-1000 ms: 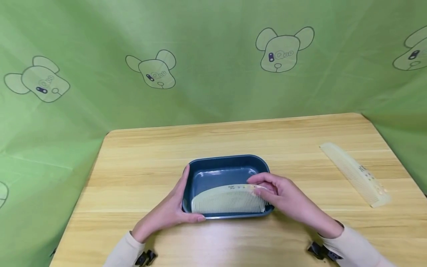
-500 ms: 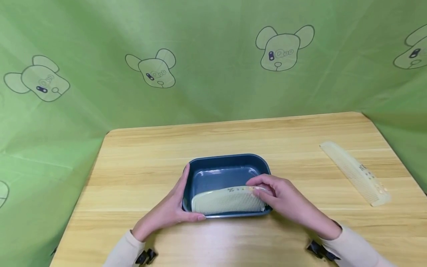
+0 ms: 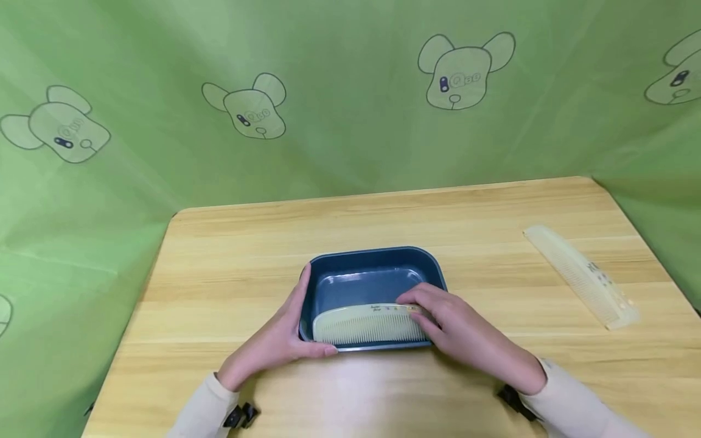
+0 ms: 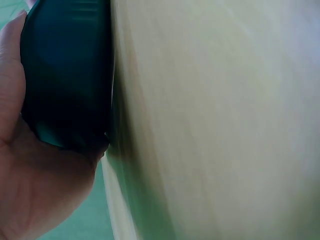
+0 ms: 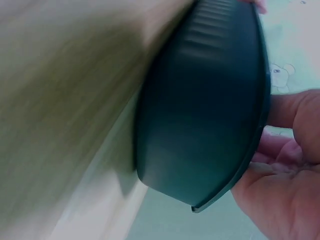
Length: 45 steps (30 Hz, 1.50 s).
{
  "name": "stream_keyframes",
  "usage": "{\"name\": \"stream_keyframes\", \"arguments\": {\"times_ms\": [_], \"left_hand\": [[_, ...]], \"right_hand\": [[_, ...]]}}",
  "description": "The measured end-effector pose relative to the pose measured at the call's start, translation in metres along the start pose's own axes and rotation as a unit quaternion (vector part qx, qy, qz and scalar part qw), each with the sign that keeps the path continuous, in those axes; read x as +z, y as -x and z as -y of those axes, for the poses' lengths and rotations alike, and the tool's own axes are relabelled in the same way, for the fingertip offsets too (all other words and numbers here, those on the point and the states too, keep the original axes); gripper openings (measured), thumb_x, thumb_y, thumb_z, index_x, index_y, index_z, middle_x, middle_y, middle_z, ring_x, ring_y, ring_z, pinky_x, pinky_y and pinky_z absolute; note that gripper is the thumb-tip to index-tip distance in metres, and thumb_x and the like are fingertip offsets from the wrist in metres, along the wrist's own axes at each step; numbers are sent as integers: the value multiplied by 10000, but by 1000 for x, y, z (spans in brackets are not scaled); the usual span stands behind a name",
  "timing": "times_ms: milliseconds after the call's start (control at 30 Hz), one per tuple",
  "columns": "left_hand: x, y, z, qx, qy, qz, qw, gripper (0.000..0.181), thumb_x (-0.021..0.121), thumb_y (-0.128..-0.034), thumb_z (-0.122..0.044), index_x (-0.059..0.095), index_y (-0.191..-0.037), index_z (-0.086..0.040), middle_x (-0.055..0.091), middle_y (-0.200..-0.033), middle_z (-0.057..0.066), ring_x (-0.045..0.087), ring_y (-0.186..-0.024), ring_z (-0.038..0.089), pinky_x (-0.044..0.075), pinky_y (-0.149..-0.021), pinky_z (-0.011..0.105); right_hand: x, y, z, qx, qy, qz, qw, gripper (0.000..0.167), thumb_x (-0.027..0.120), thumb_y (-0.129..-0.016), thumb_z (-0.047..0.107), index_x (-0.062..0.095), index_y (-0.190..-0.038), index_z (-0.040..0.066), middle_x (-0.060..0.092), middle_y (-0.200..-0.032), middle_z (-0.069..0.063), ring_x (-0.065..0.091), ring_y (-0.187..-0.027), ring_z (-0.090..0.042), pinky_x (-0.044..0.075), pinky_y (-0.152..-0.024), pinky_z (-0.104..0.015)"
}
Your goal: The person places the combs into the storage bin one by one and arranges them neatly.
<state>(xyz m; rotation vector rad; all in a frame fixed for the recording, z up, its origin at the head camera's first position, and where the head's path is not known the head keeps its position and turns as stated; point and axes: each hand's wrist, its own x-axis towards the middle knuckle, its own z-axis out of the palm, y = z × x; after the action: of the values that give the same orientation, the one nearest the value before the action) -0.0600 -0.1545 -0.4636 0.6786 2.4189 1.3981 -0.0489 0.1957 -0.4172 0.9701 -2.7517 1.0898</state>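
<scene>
A dark blue rectangular box (image 3: 350,291) with an open top stands on the table. My left hand (image 3: 282,334) holds its left end, thumb along the front rim and fingers at the left side; the left wrist view shows the palm against the box wall (image 4: 67,65). Inside, along the front wall, a pale translucent comb (image 3: 361,324) stands on edge, teeth downward. My right hand (image 3: 451,319) reaches over the box's right end and pinches the comb's right end between thumb and fingers. In the right wrist view, that hand (image 5: 285,165) is at the rim, the comb hidden.
A second pale comb (image 3: 580,277) lies slantwise on the wooden table (image 3: 246,231), to the right of the box. Green cloth (image 3: 350,140) printed with cartoon heads hangs behind the table and at its sides.
My right hand has shifted slightly left along the comb's end. The comb tilted back a little, then stood more upright again. The left hand keeps its place on the box.
</scene>
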Motion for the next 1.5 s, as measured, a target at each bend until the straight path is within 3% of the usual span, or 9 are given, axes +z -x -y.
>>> {"name": "stream_keyframes", "arguments": {"times_ms": [400, 700, 900, 1100, 1267, 1500], "left_hand": [[0, -1, 0, -16, -4, -13, 10000, 1507, 1014, -795, -380, -159, -1740, -335, -78, -1815, 41, 47, -1650, 301, 181, -1269, 627], [1, 0, 1, -71, 32, -22, 10000, 1501, 1012, -796, -387, -155, -1739, -345, -76, -1813, 25, 46, -1651, 296, 177, -1271, 628], [1, 0, 1, -51, 30, -40, 10000, 1508, 1012, -790, -396, -159, -1739, -337, -75, -1815, 68, 43, -1649, 308, 165, -1269, 627], [0, 0, 1, 20, 48, -54, 10000, 1513, 1016, -787, -374, -157, -1741, -327, -70, -1816, 68, 54, -1649, 315, 175, -1264, 633], [0, 0, 0, 33, -12, -59, 10000, 1513, 1013, -788, -384, -159, -1742, -314, -67, -1815, 130, 46, -1648, 322, 167, -1265, 626], [1, -1, -1, 27, -53, -70, 10000, 1504, 1004, -794, -400, -157, -1744, -298, -61, -1812, 167, 48, -1647, 336, 168, -1263, 622]], "right_hand": [[6, 1, -1, -443, 815, 17, 9957, 230, 757, -1006, 33, 734, -1236, 27, 694, -1205, -20, 658, -1110, -156, 614, -921, -412], [5, -2, 0, -396, 963, 279, 9942, 237, 753, -1016, 68, 738, -1244, 4, 687, -1176, -28, 640, -1073, -144, 602, -901, -398], [5, -3, 1, -358, 1010, 366, 9936, 229, 745, -1029, 77, 748, -1255, 45, 690, -1150, 9, 620, -1029, -138, 585, -877, -400], [4, -4, 2, -256, 929, 366, 9947, 234, 742, -1036, 89, 735, -1266, 42, 695, -1187, -7, 633, -1074, -157, 589, -912, -422], [0, -2, 1, 21, 371, 244, 9990, 307, 749, -1042, 94, 701, -1339, 36, 690, -1302, -44, 659, -1180, -203, 587, -983, -473], [-2, -1, -5, -221, -205, -129, 9995, 370, 780, -1009, 45, 680, -1365, 53, 687, -1315, -45, 691, -1138, -162, 603, -960, -394]]}}
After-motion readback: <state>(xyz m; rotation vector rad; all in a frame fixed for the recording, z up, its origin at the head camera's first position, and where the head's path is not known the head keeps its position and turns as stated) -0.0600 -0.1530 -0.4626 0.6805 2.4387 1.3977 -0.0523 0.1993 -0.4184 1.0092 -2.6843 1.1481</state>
